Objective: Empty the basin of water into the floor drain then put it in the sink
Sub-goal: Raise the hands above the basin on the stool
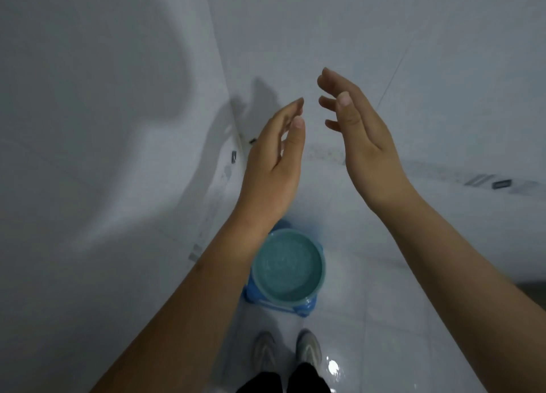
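Note:
A round teal basin (288, 267) holding water rests on a low blue stool (304, 307) on the white tiled floor, just ahead of my feet. My left hand (273, 159) and my right hand (359, 132) are raised well above it, palms facing each other, fingers apart and holding nothing. My left forearm covers the basin's left rim. No floor drain or sink can be made out with certainty.
White tiled walls meet in a corner (236, 132) beyond the basin, close on the left. My two shoes (285, 352) stand on the wet, glossy floor. Small dark marks (502, 183) lie along the wall base at right.

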`<state>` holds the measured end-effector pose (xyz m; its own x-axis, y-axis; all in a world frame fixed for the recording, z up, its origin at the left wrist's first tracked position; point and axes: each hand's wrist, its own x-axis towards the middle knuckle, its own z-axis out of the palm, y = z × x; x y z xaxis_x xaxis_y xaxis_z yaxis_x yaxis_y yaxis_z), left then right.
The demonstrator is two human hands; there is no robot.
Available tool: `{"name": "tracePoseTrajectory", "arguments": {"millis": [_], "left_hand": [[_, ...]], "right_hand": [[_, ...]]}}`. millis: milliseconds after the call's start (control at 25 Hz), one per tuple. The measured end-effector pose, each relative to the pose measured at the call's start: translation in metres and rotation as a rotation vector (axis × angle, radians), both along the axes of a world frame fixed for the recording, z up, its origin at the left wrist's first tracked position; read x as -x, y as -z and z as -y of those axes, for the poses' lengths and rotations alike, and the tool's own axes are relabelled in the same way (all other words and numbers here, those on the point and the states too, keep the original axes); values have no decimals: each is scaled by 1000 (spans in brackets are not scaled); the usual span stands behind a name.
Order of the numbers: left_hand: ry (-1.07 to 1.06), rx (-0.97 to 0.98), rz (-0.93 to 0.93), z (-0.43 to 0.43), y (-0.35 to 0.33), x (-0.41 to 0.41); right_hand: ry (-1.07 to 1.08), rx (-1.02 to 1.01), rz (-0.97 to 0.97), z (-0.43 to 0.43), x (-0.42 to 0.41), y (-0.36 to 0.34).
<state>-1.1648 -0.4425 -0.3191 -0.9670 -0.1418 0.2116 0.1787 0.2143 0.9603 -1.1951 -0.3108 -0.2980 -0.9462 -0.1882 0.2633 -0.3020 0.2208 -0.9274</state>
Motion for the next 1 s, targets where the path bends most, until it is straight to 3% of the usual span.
{"name": "tracePoseTrajectory", "arguments": {"millis": [200, 480, 840, 1000], "left_hand": [[-16, -40, 218, -21, 102, -6], [-151, 28, 665, -34, 300, -20], [-418, 559, 740, 23, 503, -34], [-456, 441, 813, 40, 561, -26]], "right_hand": [[47, -46, 199, -11, 5, 94], [155, -145, 518, -34, -7, 295], [327, -532, 743, -68, -32, 518], [356, -422, 899, -66, -41, 574]]}}
